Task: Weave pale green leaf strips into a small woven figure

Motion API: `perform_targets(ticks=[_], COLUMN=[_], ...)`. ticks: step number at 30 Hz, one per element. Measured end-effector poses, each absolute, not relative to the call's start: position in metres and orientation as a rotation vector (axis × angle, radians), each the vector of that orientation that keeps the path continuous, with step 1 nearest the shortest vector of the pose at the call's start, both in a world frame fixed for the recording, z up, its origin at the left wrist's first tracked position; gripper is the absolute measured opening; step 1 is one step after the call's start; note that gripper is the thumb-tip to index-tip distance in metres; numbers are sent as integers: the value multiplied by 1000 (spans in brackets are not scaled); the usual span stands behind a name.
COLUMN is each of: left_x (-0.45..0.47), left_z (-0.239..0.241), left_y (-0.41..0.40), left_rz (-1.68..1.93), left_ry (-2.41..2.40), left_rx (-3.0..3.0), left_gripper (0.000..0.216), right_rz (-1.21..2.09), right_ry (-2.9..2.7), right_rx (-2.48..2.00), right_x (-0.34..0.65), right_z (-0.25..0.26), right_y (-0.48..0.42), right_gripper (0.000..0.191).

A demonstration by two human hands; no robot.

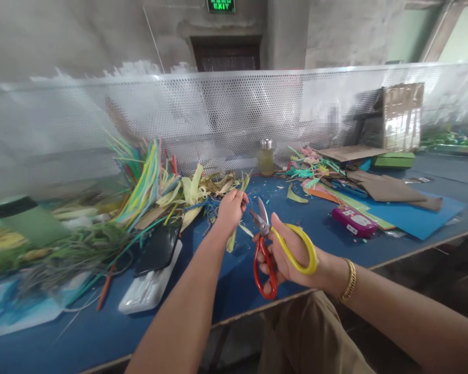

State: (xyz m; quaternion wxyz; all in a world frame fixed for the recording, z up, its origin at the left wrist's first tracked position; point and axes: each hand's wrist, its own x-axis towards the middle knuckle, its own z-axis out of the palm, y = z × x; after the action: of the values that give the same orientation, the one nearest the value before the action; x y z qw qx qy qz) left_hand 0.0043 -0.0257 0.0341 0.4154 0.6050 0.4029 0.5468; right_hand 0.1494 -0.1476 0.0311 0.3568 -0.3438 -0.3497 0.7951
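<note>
My right hand [292, 254] grips a pair of scissors [275, 244] with one red and one yellow handle, short blades pointing up and left. My left hand [230, 209] is closed in a pinch on a thin pale yellow-green strip [234, 236] that hangs down from its fingers, just left of the scissor blades. Both hands hover over the blue table [234, 280] near its front edge. A gold bracelet [349, 280] circles my right wrist.
A heap of coloured strips and dried leaves [151, 192] lies to the left. A black phone [158, 249] rests on a white case [150, 285]. A small bottle [265, 156], a pink box [353, 221], paper scraps, blue sheets and cardboard lie right. A perforated metal screen [234, 114] backs the table.
</note>
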Motion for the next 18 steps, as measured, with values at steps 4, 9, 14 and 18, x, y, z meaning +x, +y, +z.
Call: perform_targets(ticks=[4,9,14,18], left_x=[6,9,10,8], left_z=[33,30,28,24], left_y=[-25,-25,-28,-28], left_rz=[1340,1299,1214,1076], left_ry=[996,1038,820,685], left_rx=[1509,1383,1203,1166], left_gripper=[29,25,21,22], right_rz=[1966,1877,1860,1856], right_ry=[-895,-934,-957,-976], right_rx=[-891,-876,-876,-870], right_x=[146,149,147,145], right_z=[35,35,30,31], right_y=[-132,-127,-128,-128], right_gripper=[64,65,62,66])
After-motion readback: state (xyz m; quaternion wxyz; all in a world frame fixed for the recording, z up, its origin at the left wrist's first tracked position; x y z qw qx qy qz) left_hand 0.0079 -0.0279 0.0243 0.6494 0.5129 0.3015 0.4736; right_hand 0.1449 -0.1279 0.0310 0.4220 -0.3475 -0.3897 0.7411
